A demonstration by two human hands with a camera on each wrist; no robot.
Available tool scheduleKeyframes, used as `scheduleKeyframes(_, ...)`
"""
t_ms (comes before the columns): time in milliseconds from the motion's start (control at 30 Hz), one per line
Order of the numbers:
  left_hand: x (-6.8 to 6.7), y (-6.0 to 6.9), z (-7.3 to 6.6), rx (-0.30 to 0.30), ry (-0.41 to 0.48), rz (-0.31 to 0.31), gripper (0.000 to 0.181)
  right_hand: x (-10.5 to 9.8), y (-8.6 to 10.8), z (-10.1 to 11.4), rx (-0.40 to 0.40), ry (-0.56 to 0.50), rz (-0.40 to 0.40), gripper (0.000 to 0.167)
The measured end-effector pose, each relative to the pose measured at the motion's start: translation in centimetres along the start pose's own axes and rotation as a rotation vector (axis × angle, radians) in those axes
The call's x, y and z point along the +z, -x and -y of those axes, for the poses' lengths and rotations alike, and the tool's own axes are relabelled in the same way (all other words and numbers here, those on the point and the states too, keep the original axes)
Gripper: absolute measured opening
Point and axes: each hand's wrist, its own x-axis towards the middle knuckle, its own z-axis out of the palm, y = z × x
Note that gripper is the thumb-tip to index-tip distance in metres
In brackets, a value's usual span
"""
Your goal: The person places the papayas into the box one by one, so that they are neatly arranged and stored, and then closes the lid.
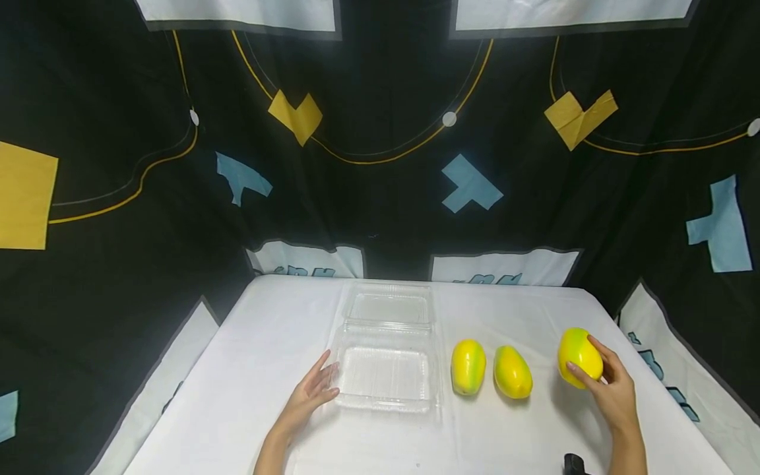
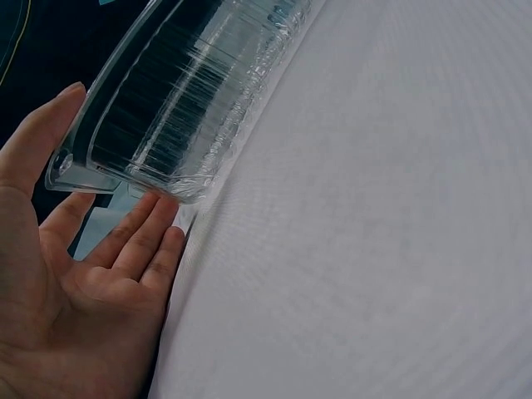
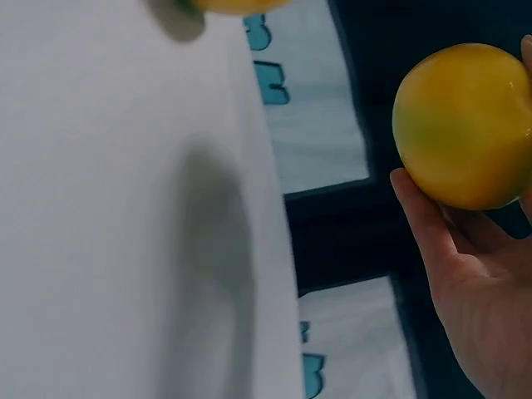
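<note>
A clear plastic container (image 1: 384, 373) lies unfolded on the white table, its lid (image 1: 388, 309) toward the back. At its left edge is the left hand (image 1: 307, 398), fingers relaxed; in the left wrist view the fingertips of this hand (image 2: 100, 274) touch the container's side (image 2: 179, 108). The right hand (image 1: 614, 389) holds a yellow-green fruit (image 1: 579, 357) above the table's right part, thumb on one side and fingers on the other. The right wrist view shows the fruit (image 3: 464, 125) in the hand (image 3: 490, 291), over its shadow.
Two more yellow fruits, one with a green stripe (image 1: 468, 367) and one beside it (image 1: 512, 373), lie right of the container. A small black object (image 1: 573, 464) is at the front edge of view. Dark patterned cloth (image 1: 380, 198) hangs behind the white table (image 1: 475, 435).
</note>
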Motion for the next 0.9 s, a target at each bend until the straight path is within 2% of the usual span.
scheduleKeyframes(133,0.0,0.0,-0.1,0.005,-0.012,-0.002,0.072,-0.2,1.5,4.9,-0.033,-0.026,0.013,0.066)
scheduleKeyframes(267,0.0,0.0,-0.2,0.000,-0.020,0.001,0.072,0.1,2.4,7.9,-0.057,-0.030,0.000,0.066)
scheduleKeyframes(433,0.1,0.1,-0.2,0.006,-0.037,-0.001,0.072,1.1,3.0,10.5,-0.071,-0.072,-0.003,0.066)
scheduleKeyframes(633,0.1,0.0,-0.1,0.018,-0.044,-0.001,0.072,3.0,3.8,13.1,-0.117,-0.169,-0.005,0.064)
scheduleKeyframes(900,-0.1,0.0,-0.1,0.029,-0.053,0.035,0.073,5.9,4.7,15.7,-0.187,-0.248,0.035,0.065)
